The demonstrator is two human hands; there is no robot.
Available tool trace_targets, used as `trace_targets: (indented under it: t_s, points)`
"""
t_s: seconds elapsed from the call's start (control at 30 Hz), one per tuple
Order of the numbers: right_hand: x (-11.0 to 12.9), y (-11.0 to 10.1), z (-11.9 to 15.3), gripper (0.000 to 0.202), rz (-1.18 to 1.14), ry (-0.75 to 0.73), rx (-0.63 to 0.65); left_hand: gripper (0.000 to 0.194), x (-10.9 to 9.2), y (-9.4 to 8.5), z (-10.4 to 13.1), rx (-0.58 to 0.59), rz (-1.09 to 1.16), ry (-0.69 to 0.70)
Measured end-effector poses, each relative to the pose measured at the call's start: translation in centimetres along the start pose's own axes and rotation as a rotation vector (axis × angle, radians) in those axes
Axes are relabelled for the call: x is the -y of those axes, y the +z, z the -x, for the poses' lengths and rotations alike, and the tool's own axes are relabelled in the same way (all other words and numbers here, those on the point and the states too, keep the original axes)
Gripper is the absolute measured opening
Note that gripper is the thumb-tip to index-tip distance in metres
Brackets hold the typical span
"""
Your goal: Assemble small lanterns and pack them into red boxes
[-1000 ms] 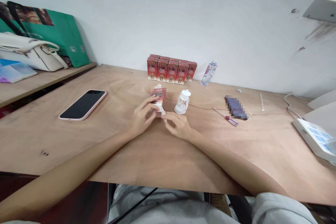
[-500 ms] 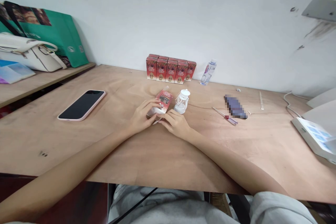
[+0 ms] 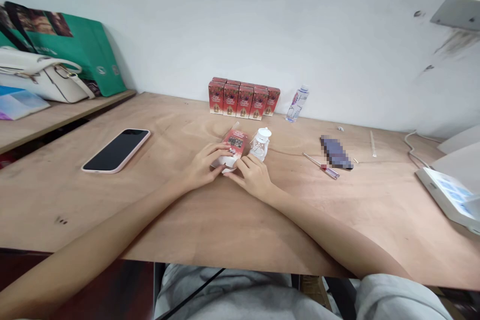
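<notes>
A red and white carton [image 3: 237,141] lies on the wooden table in front of me, its near end between my hands. My left hand [image 3: 207,164] is closed on the carton's left side, fingers across its top and thumb at the near end. My right hand [image 3: 253,175] pinches around the white flap at that same near end; its fingertips partly cover the flap. Just right of the carton, close to my right fingers, a small white lantern [image 3: 260,144] stands upright.
Several red boxes [image 3: 245,100] stand by the wall, beside a clear bottle [image 3: 297,103]. A phone [image 3: 117,151] lies on the left. Right of the lantern are a screwdriver [image 3: 321,166] and a dark pixelated object [image 3: 336,152]. A white device [image 3: 450,197] sits far right.
My right fingers have shifted slightly and spread a little at the carton's near end. The flap there sits differently. My left hand has barely moved.
</notes>
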State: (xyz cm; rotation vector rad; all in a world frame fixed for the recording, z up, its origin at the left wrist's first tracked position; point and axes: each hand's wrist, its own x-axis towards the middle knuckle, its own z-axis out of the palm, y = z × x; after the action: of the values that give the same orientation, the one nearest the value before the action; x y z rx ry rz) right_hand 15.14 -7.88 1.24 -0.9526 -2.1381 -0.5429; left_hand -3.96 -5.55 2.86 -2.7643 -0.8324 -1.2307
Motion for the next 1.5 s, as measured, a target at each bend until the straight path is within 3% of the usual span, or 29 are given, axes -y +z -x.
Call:
trace_targets:
  t_s: [0.33,0.8,1.1,1.5]
  points:
    - [0.5,0.0,0.1,0.026,0.009,0.08,0.048,0.029,-0.6,0.0,-0.2,-0.033,-0.03,0.036]
    - [0.9,-0.3,-0.3,0.011,-0.284,0.299,0.132,0.032,-0.7,0.2,-0.2,-0.019,-0.027,0.012]
    - [-0.1,0.0,-0.4,0.011,-0.525,0.444,0.06,0.04,-1.0,-0.1,-0.2,0.013,-0.061,-0.028]
    - [0.1,0.3,-0.3,0.011,-0.478,0.457,0.039,0.036,-1.0,0.2,-0.1,-0.022,-0.067,-0.072]
